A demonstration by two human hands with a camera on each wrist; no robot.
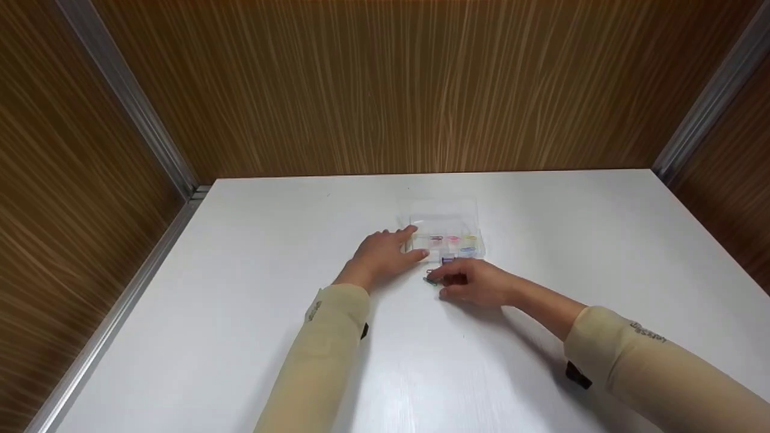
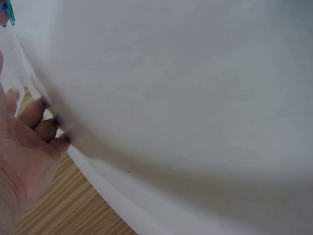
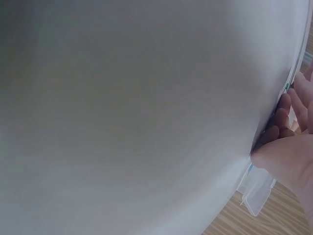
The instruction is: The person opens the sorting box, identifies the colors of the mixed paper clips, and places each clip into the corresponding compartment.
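Observation:
A small clear plastic compartment box [image 1: 446, 239] sits mid-table with its lid open behind it and coloured clips in its cells. My left hand [image 1: 388, 254] rests on the table at the box's left side, its index fingertip and thumb touching the box wall. My right hand [image 1: 469, 282] lies just in front of the box, its fingers curled down, pinching a small green clip [image 1: 431, 281] on the table. A red clip [image 1: 432, 272] and a purple clip [image 1: 448, 260] lie beside it. In the right wrist view my right hand's fingertips [image 3: 279, 122] press the tabletop near the box [image 3: 257, 193].
The white table [image 1: 240, 313] is walled by wood panels at the back and both sides, with metal corner strips. In the left wrist view my left hand [image 2: 24, 156] sits low on the table, with a green clip [image 2: 10, 12] at the top left.

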